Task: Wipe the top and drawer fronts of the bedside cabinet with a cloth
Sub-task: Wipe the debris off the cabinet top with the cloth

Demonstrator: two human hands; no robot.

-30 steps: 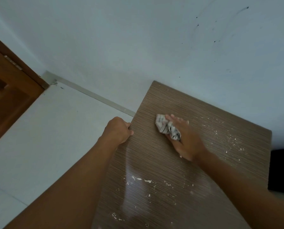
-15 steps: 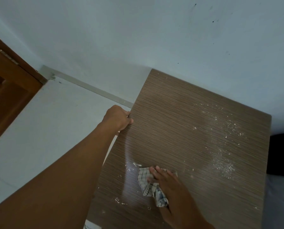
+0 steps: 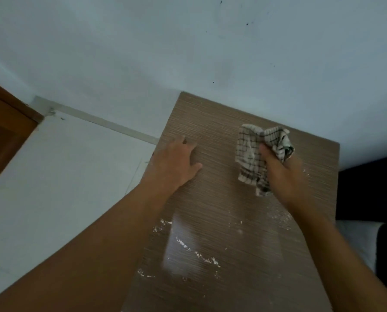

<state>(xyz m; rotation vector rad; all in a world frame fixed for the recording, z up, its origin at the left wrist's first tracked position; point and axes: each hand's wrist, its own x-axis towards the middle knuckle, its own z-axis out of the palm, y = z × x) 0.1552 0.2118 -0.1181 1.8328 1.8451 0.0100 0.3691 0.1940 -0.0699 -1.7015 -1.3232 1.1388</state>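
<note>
The bedside cabinet's brown wood-grain top (image 3: 215, 199) fills the lower middle of the head view, its back edge against the wall. White dust and crumbs (image 3: 197, 253) lie scattered over its near half. My right hand (image 3: 284, 176) presses a white checked cloth (image 3: 253, 152) onto the far right part of the top, gripping it bunched. My left hand (image 3: 174, 163) lies flat on the top near the left edge, fingers spread, holding nothing. The drawer fronts are out of sight.
A pale wall (image 3: 188, 52) stands right behind the cabinet. White floor (image 3: 53, 188) lies to the left, with a brown wooden door (image 3: 3, 136) at the far left. Something dark (image 3: 368, 188) and white bedding (image 3: 356, 239) border the cabinet's right side.
My right hand has swept the cloth from the near left part of the top up to the far right. My left hand has let go of the left edge and now rests flat on top.
</note>
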